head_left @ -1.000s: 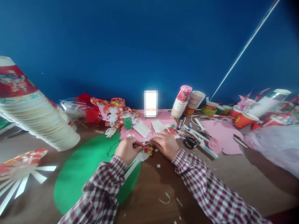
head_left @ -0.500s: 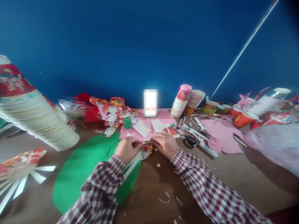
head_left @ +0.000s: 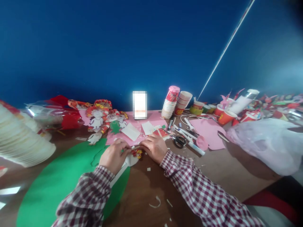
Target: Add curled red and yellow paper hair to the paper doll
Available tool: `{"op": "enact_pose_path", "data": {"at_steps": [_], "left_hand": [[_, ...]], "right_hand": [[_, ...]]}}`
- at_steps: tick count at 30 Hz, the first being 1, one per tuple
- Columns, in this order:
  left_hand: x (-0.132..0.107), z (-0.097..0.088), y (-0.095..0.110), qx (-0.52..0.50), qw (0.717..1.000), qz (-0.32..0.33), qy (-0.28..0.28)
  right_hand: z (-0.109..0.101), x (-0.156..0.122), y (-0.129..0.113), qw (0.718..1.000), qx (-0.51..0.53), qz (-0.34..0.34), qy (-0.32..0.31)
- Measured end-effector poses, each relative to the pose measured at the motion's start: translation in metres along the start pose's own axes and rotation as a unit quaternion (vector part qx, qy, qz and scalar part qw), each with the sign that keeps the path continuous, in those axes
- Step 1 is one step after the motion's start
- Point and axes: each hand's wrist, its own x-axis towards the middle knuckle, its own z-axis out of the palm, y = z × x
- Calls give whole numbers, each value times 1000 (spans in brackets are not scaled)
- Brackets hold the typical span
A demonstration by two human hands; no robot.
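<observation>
My left hand (head_left: 114, 155) and my right hand (head_left: 152, 147) meet over the brown table, both with fingers closed in a pinch. Between them they hold a small red and yellow paper craft piece (head_left: 137, 153) with a white paper part (head_left: 131, 160) under it. The piece sits just past the edge of a large green paper sheet (head_left: 59, 186). Both arms wear red and white checked sleeves. What exactly each fingertip grips is too small to see.
Pink paper (head_left: 151, 121) with white scraps and paper dolls (head_left: 99, 118) lies beyond the hands. Scissors (head_left: 179, 141), markers (head_left: 193, 145) and stacked paper cups (head_left: 170, 104) stand to the right, a cup stack (head_left: 21, 138) at left, a plastic bag (head_left: 265, 143) far right.
The view has swung to the right, so everything sits further left in the picture. The hands stay together on the small craft piece with little change.
</observation>
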Motion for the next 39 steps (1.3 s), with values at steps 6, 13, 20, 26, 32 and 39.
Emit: {"op": "enact_pose_path", "data": {"at_steps": [6, 13, 20, 26, 32, 39], "left_hand": [[-1, 0, 0, -3, 998, -52, -28], [0, 5, -1, -85, 995, -56, -15], [1, 7, -4, -148, 988, -49, -8], [0, 1, 2, -161, 985, -59, -13], [-1, -4, 10, -138, 988, -63, -6], [0, 0, 5, -163, 985, -57, -16]], "right_hand": [[1, 0, 1, 1000, 11, 1, 10], [1, 1, 1, 1000, 16, -6, 17], [-1, 1, 0, 1000, 20, -9, 19], [-1, 1, 1, 999, 31, -14, 29], [0, 0, 1, 999, 37, -8, 32], [-1, 0, 1, 999, 27, 4, 22]]}}
